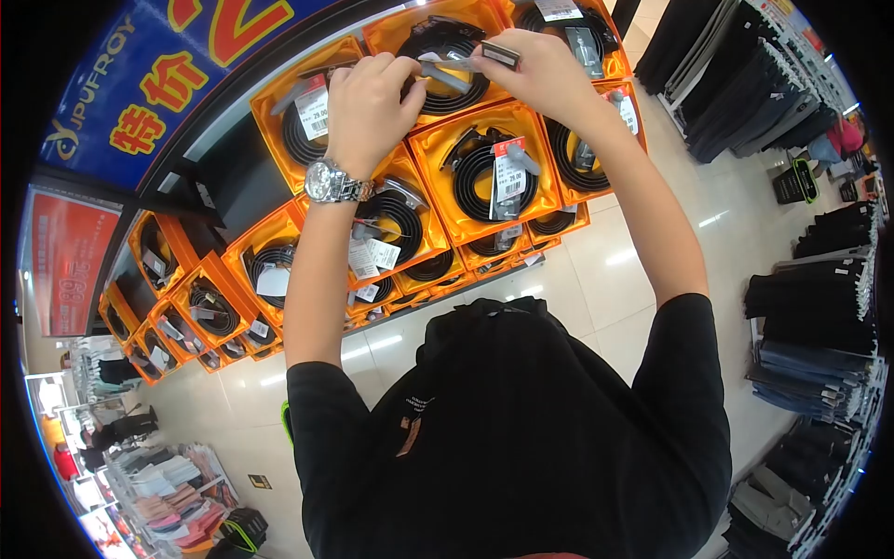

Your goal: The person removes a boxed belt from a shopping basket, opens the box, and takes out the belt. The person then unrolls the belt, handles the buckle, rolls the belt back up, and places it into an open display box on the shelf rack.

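Note:
Several coiled black belts lie in orange boxes lined with yellow satin. Both my hands are over the upper box, above its coiled belt. My left hand, with a metal-link watch at the wrist, has its fingers curled in a pinch. What they grip is hidden. My right hand is closed on a small dark rectangular piece with a pale edge. Between the hands, a grey security tag lies across the belt. Below, another boxed belt bears a red-and-white price tag.
A blue sign with yellow lettering stands at the upper left, above a red sign. Trousers hang on racks along the right. Folded clothes are stacked at the lower left. Pale floor tiles lie beside the display.

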Tool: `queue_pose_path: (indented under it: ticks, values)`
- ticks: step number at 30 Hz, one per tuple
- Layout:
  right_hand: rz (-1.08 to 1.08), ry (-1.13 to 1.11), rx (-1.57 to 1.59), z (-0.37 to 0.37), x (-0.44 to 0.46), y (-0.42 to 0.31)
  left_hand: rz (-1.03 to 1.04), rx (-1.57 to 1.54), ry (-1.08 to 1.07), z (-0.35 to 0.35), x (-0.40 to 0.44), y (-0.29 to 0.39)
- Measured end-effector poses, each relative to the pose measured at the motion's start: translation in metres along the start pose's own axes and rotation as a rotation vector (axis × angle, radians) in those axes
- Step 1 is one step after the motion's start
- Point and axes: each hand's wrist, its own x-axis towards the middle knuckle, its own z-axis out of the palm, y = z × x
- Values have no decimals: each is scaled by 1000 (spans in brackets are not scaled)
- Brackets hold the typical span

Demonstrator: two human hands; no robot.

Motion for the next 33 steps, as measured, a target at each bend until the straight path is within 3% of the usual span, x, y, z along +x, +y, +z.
queue_pose_path:
  ticks: [4, 8, 16, 18, 22, 24, 30, 33]
  values:
    - [75, -146, 100, 4, 3, -7, -71, -46, 57, 4, 5, 1]
    - [188, -150, 305, 4, 4, -13, 97, -46, -10, 10, 6, -6]
    - [238, -184, 381, 6, 7, -2, 181, 161, 85, 22, 10, 2]
    - [147, -242, 414, 6, 11, 2, 176, 183, 63, 15, 10, 10]
    - [26, -211, 370, 12, 13, 9, 184, 187, 52, 17, 11, 14]
    - [51, -211, 402, 8, 13, 9, 177, 192, 33, 16, 12, 17]
    - [262, -165, 114, -1, 7, 5, 194, 243, -69, 16, 10, 18]
    - [232, -111, 130, 3, 4, 9, 199, 289, -95, 17, 11, 18]
